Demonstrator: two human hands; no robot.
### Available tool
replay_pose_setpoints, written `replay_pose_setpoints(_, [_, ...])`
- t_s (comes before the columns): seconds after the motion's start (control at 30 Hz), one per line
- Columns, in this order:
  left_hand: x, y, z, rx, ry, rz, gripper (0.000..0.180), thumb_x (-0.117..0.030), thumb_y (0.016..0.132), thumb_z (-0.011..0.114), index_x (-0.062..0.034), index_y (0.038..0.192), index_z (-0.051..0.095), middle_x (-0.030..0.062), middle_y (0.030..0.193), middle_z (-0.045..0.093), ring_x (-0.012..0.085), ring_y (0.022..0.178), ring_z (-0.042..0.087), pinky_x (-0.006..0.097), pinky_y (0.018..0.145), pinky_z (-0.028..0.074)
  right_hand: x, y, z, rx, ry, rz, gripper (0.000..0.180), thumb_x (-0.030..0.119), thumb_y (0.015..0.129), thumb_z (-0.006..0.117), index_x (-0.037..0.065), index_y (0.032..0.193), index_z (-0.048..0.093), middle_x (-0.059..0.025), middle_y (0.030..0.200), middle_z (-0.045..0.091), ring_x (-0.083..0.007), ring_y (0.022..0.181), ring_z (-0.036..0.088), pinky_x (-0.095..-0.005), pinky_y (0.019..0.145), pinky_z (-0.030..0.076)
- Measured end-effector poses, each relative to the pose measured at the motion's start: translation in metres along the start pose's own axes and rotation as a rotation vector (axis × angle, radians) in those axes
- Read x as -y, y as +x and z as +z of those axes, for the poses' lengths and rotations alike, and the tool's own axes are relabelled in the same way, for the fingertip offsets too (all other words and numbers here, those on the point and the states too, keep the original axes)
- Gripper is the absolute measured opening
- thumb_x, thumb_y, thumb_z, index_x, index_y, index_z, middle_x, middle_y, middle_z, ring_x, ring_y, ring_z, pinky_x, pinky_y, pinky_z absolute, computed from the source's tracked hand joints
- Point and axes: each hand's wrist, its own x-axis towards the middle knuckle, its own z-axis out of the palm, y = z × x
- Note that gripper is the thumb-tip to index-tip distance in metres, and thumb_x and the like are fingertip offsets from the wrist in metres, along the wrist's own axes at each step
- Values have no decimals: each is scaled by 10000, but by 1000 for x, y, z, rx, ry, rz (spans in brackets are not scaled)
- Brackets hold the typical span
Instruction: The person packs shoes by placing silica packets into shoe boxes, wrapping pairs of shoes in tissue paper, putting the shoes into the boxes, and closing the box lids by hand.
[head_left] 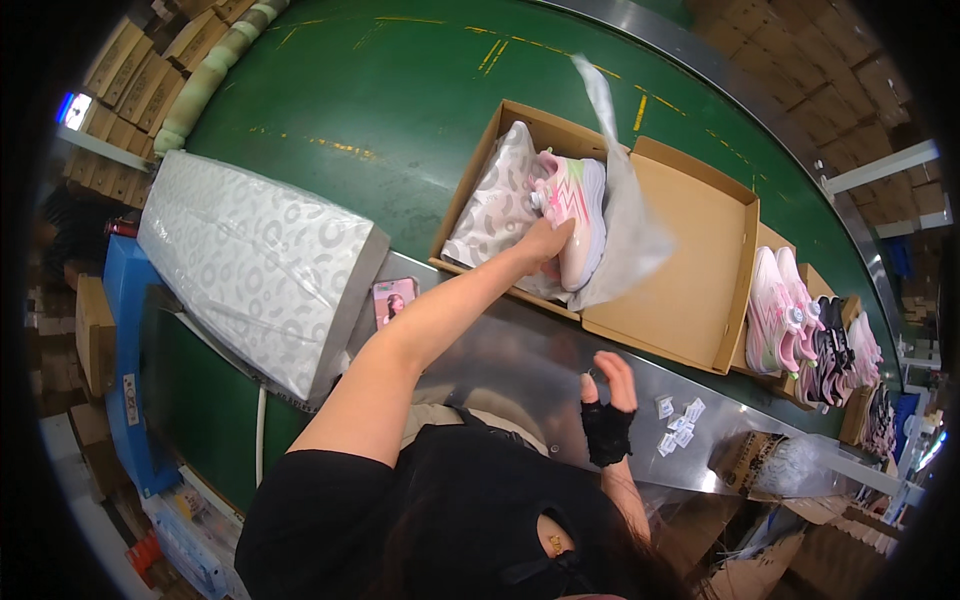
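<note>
My left hand (545,245) is closed on a pink and white sneaker (582,195), which lies in an open brown shoebox (468,208). White patterned tissue paper (497,195) lines the left part of the box. Another loose sheet of tissue (628,230) rises blurred along the sneaker's right side and over the lid's edge. The lid (690,270) lies folded back to the right. My right hand (607,405), in a black fingerless glove, is held over the metal edge of the table with its fingers apart. It appears to hold nothing.
A tall stack of patterned tissue sheets (260,265) stands at left, with a phone (395,300) beside it. Small white packets (680,428) lie right of my right hand. More sneakers (785,310) sit in boxes farther right. The green conveyor belt (400,90) runs behind the shoebox.
</note>
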Motion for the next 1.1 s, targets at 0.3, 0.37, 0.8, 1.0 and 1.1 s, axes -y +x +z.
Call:
replay_pose_setpoints(0.3, [-63, -67, -20, 69, -487, 281, 490, -369, 892, 380, 26, 1181, 404, 140, 1103, 508, 265, 1000, 505, 376, 836, 417, -59, 51, 23, -617, 1099, 872, 364, 99, 763, 595, 70, 1100, 462, -73, 1079, 520, -180, 969, 501, -326, 772, 421])
replay_pose_setpoints(0.37, [-60, -82, -64, -307, -280, 522, 568, -451, 897, 299, 25, 1189, 405, 145, 1077, 525, 235, 968, 508, 371, 822, 401, -44, 55, 41, -477, 520, 526, 376, 69, 740, 592, 57, 1091, 458, -82, 1058, 526, -228, 957, 511, -336, 770, 415])
replay_pose_setpoints(0.8, [-15, -83, -92, -297, 681, 428, 568, -395, 851, 381, 149, 804, 538, 310, 766, 560, 431, 784, 553, 423, 723, 425, -30, 62, 90, 106, -596, -103, 616, -21, 637, 480, 159, 1224, 431, -122, 1300, 354, -310, 1178, 320, -478, 929, 210])
replay_pose_setpoints(1.0, [-2, -69, -86, -317, 691, 340, 625, -495, 830, 397, 102, 864, 580, 262, 813, 589, 402, 840, 560, 392, 766, 430, -40, 63, 74, 136, -624, -140, 494, 3, 711, 446, 143, 1185, 470, -140, 1265, 392, -335, 1142, 364, -469, 924, 266])
replay_pose_setpoints(1.1, [-31, -70, -94, 15, 117, 4, 682, -550, 747, 493, -19, 1173, 462, 123, 1103, 535, 237, 986, 530, 363, 807, 430, -18, 95, 41, 177, -567, -156, 544, -10, 638, 487, 117, 1167, 482, -142, 1234, 419, -341, 1128, 374, -448, 931, 275])
